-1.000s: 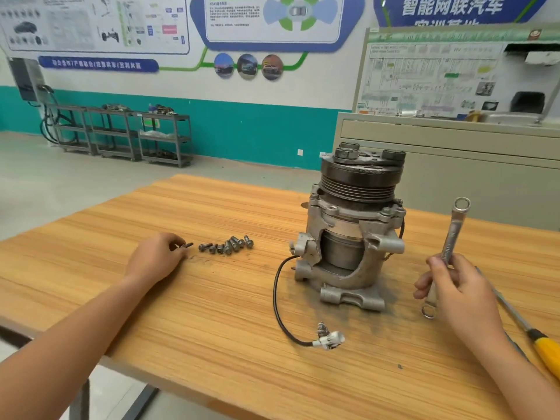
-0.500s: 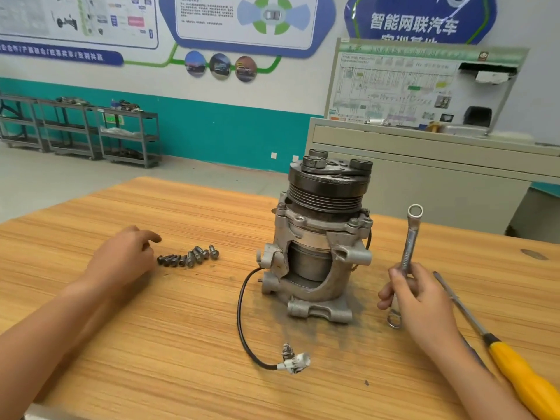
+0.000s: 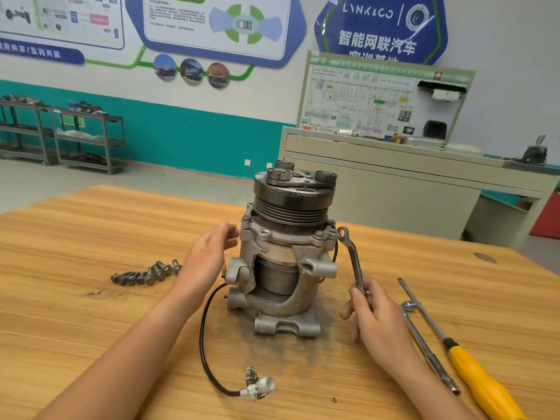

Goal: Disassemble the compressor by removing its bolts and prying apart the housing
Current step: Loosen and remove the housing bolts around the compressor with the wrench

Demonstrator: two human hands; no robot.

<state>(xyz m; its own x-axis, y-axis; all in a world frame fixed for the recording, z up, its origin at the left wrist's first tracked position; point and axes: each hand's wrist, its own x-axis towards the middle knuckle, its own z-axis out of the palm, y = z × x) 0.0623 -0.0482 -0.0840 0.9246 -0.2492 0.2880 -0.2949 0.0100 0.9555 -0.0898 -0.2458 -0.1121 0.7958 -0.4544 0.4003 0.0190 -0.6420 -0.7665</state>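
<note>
The grey metal compressor (image 3: 285, 253) stands upright in the middle of the wooden table (image 3: 91, 313), pulley end up. A black cable with a white plug (image 3: 260, 388) trails from it toward me. My right hand (image 3: 375, 316) grips a ring wrench (image 3: 353, 262), whose upper ring end sits at a bolt on the compressor's right flange. My left hand (image 3: 209, 256) is just left of the housing, fingers straight and close to its upper flange. Several removed bolts (image 3: 145, 274) lie in a row on the table to the left.
A yellow-handled screwdriver (image 3: 472, 371) and a steel socket handle (image 3: 427, 344) lie on the table at the right. Behind the table stands a beige cabinet (image 3: 378, 189) with a display board. Grey shelving (image 3: 85, 140) lines the far left wall.
My left hand left the bolts and moved right to the compressor's side. My right hand brought the wrench up and left, setting its ring end at the right flange bolt.
</note>
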